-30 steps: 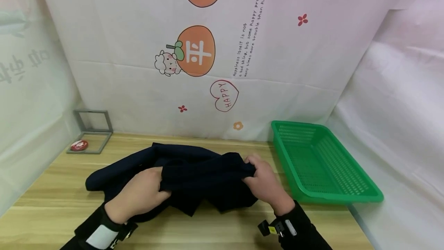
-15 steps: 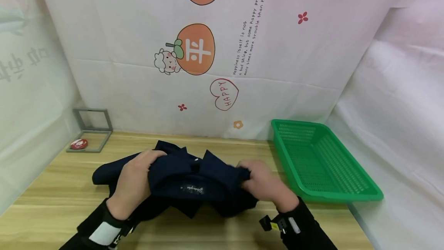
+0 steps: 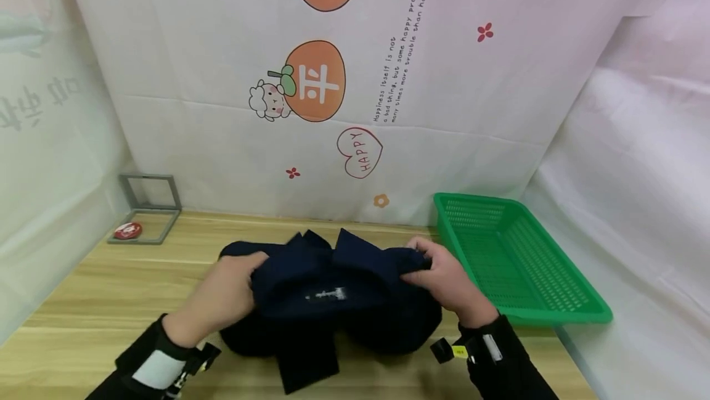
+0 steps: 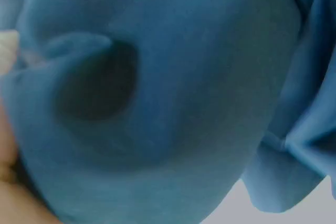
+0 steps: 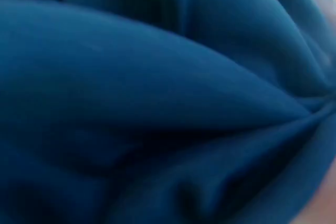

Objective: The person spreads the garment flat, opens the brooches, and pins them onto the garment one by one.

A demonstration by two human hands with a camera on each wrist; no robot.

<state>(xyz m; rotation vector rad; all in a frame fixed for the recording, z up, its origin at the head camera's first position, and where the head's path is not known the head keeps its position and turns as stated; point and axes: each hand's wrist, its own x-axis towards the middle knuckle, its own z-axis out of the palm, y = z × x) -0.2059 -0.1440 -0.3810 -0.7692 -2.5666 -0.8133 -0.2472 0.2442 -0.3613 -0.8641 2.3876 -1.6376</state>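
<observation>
A dark navy collared shirt (image 3: 355, 273) is bunched up between my hands in the head view, its collar points standing up and light lettering showing inside the neck. My left hand (image 3: 224, 289) grips the cloth at the left shoulder. On the other side, my right hand (image 3: 446, 277) pinches the right shoulder between thumb and fingers. A dark flap of the shirt hangs down toward me at the front. The left wrist view is mostly filled by the shirt's cloth (image 4: 189, 103), with a sliver of hand at the left edge. In the right wrist view, folds of cloth (image 5: 131, 77) gather toward the right edge.
A green plastic basket (image 3: 471, 273) stands on the right of the wooden table (image 3: 83, 301). At the back left is a grey frame (image 3: 166, 227) with a round red object (image 3: 128, 230) in it. A printed white cloth (image 3: 444, 92) hangs behind.
The shirt's collar and inner lettering have come up into view, and its left part has been drawn inward. Both hands keep hold; the right hand has moved slightly right.
</observation>
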